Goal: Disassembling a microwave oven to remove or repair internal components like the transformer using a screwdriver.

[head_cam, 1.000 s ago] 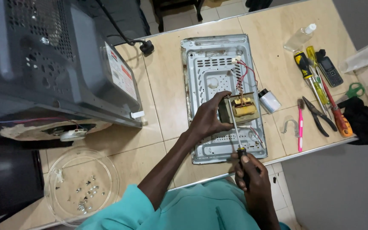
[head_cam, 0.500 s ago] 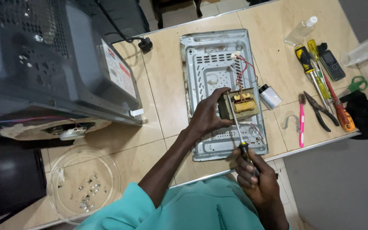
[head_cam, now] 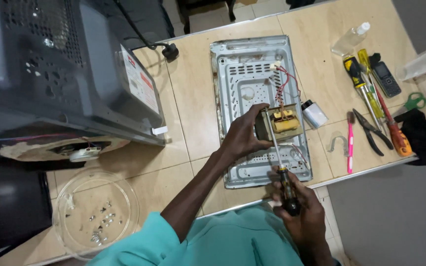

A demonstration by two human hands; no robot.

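Since the earlier frames your hands have barely shifted: your left hand still grips the transformer, and your right hand has stayed wrapped around the handle of the screwdriver. The metal tray serves as the landmark. The transformer sits on the tray's near half, with red and white wires running from it toward the tray's far end. The screwdriver's shaft slants across the tray's near edge, its tip at the transformer's left side; whether it sits in a screw cannot be told. Just right of the tray lies a small white capacitor. Farther right on the table lie a pink toothbrush, pliers, more screwdrivers and a phone. Left of the tray stands the microwave; near it, a glass plate holds loose screws.
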